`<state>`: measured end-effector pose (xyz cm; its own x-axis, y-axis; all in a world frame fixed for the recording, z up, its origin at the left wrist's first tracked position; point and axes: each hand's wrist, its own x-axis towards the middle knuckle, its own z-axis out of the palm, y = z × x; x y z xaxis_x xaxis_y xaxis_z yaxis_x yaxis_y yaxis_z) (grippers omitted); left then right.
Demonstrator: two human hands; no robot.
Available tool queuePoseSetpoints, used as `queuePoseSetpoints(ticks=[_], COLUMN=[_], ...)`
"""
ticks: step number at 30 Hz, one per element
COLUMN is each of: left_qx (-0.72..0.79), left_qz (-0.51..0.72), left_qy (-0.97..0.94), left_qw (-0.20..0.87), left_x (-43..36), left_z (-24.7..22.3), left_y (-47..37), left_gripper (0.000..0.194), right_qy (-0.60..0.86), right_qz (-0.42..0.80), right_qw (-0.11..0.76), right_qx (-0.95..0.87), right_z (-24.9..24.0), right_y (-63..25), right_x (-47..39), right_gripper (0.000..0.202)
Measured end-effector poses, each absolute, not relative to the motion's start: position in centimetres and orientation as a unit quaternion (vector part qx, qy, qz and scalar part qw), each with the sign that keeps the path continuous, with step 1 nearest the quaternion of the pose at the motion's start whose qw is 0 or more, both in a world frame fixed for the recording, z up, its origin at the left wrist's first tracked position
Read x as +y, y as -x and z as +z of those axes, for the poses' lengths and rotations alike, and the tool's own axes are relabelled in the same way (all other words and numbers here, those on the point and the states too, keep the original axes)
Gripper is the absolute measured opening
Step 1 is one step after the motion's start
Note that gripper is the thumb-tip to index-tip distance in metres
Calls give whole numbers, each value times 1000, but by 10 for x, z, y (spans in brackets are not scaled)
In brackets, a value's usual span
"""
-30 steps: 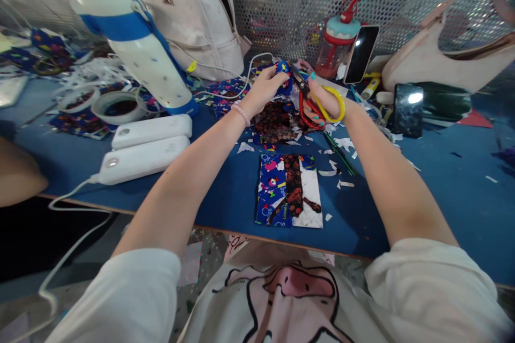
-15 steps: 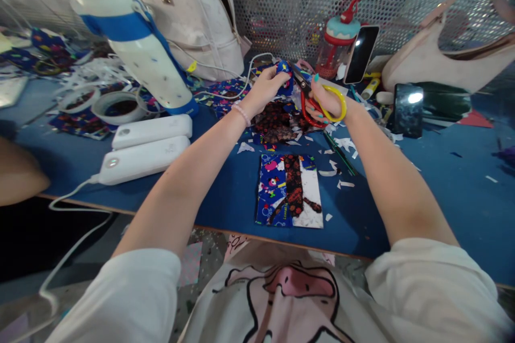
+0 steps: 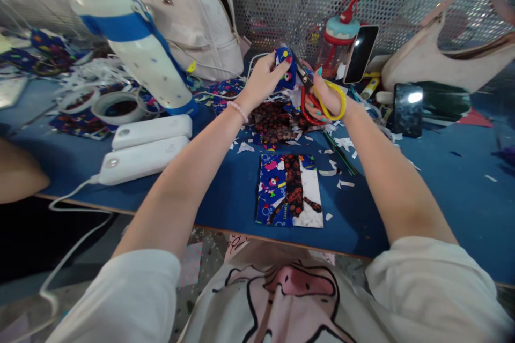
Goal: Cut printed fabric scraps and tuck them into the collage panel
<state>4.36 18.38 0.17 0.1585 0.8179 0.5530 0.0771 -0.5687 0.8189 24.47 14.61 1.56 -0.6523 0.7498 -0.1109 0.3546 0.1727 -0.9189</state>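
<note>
Table point(image 3: 225, 193), blue, with the collage point(image 3: 289, 190) lying flat near its front edge; all places below are given from the collage.

Backpack point(image 3: 201, 21), white, upright, beyond and to the left. Handbag point(image 3: 422, 64), pale, far side, well to the right. Bottle point(image 3: 148, 59), white with blue band, tilted, beyond and to the left, in front of the backpack. Cup point(image 3: 338, 43), red and pale blue, beyond and to the right; the phone point(image 3: 362, 53) leans just beside it.

Left hand point(image 3: 263, 77), beyond and slightly left: thumb and fingers pinching the cloth. Right hand point(image 3: 328, 97), beyond and to the right: fingers curled about the handles of the scissors, thumb in the yellow loop.

Power banks point(image 3: 145, 158), two, white, side by side, left. Scissors point(image 3: 304, 79), red and yellow handles, beyond, blades angled toward the cloth; they appear to meet its edge, though that spot is small. Cloth point(image 3: 290, 79), blue, printed, held above the table, beyond. Scraps point(image 3: 245, 147), white, scattered beyond and to both sides.
</note>
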Motion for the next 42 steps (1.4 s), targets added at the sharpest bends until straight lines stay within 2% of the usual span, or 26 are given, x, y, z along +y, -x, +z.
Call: queuePoseSetpoints(ticks=[18,27,30,32,35,42], left_qx=[304,318,271,244,275,320], left_qz=[551,541,541,535,519,519], left_qy=[-719,-744,-762,-762,-695,-638], left_qw=[295,231,230,271,414,471], left_x=[204,201,198,194,188,184], left_z=[-13,-22,-19,-18,-23,-48], left_y=[-40,-34,-33,-34,-41,-66], left_gripper=[15,37,46,49,51,46], right_qy=[373,356,337,328,323,342], right_qz=[526,543,558,566,577,581], right_qw=[187,159,152,147,133,101], right_qx=[-742,-744,-743,-742,-739,-732], right_z=[17,5,3,4,5,1], right_y=[-242,-248,-250,-251,-254,-267], right_x=[142,153,157,158,158,164], right_gripper=[78,82,83,82,81,82])
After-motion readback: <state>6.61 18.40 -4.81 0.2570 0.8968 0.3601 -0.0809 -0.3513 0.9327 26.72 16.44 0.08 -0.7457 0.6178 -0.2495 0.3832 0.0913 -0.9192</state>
